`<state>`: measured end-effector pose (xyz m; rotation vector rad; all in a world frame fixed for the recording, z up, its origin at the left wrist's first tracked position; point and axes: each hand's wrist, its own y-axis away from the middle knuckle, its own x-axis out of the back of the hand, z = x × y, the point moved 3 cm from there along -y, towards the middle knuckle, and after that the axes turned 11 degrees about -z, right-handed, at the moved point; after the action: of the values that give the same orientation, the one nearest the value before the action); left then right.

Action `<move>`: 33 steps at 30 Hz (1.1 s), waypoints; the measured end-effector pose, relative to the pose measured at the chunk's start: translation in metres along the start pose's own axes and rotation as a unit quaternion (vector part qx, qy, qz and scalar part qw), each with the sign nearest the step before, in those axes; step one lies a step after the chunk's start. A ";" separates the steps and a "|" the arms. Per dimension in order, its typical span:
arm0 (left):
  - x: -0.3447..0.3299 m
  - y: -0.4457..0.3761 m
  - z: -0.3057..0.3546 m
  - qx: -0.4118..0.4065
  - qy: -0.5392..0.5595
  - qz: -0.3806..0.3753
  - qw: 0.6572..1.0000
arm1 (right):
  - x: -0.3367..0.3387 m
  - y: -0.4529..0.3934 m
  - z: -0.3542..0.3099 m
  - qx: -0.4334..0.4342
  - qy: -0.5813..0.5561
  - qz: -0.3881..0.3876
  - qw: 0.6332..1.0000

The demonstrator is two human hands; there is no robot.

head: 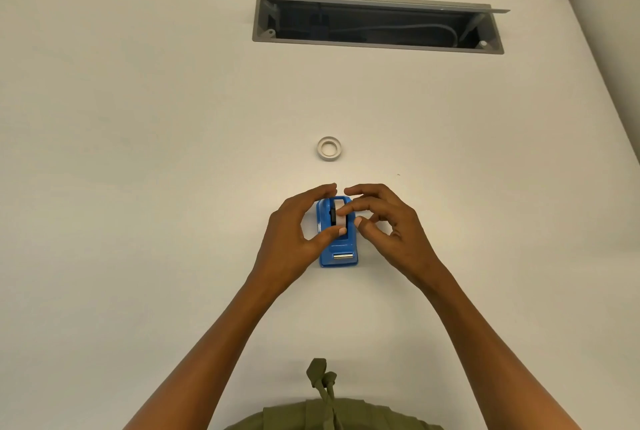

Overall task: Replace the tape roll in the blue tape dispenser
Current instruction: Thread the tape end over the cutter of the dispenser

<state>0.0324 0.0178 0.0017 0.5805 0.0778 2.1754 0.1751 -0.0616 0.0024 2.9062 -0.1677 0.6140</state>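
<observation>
Two hands meet over the blue tape dispenser (337,249), which sits on the white table (138,152) in front of me, its metal cutter end pointing toward me. I see a glossy blue plastic body, rounded at the far end, with a black hub piece showing on the left of the well. A pale, translucent tape roll (339,213) stands upright in that well, its edge rising above the blue walls. My left hand (298,232) curls round the dispenser's left side, thumb tip resting at the roll's near edge and fingers arched over the far end. My right hand (384,221) has its fingers bent, the index tip touching the roll from the right and the thumb just beside the dispenser's right wall. Farther away on the table, well apart from the dispenser, lies a white ring (329,148), flat, looking like a bare core, though I cannot tell for sure. An open cable tray (377,22) is recessed at the far side.
</observation>
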 end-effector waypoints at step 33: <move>-0.002 -0.005 -0.007 -0.058 0.050 -0.020 0.997 | -0.007 -0.023 0.003 -0.102 -0.172 0.033 0.979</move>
<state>0.0338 0.0203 -0.0061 0.4016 0.0169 2.1536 0.1735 -0.0396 -0.0062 2.7879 -0.3481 0.0891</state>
